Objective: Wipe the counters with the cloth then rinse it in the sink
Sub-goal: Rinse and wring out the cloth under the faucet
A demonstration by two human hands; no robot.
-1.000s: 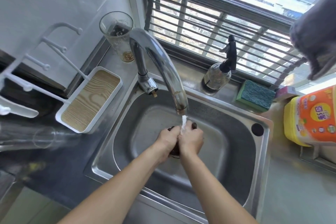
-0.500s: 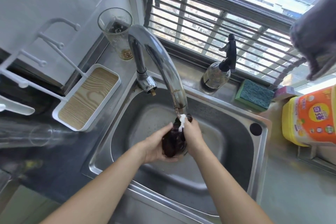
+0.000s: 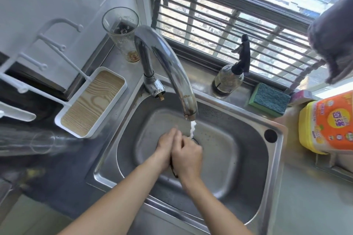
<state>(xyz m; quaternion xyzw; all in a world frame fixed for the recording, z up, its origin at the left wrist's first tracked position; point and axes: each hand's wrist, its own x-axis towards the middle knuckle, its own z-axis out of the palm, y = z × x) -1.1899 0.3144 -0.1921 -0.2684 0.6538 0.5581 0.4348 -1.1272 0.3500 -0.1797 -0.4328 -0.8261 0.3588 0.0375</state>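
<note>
Sink (image 3: 107,168): both hands squeeze nearly hidden dark cloth (image 3: 174,172).

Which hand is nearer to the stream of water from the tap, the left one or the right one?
The right hand. Its fingers reach almost to the water stream, just below and left of it. The left hand is pressed against the right hand, on the side farther from the stream.
</note>
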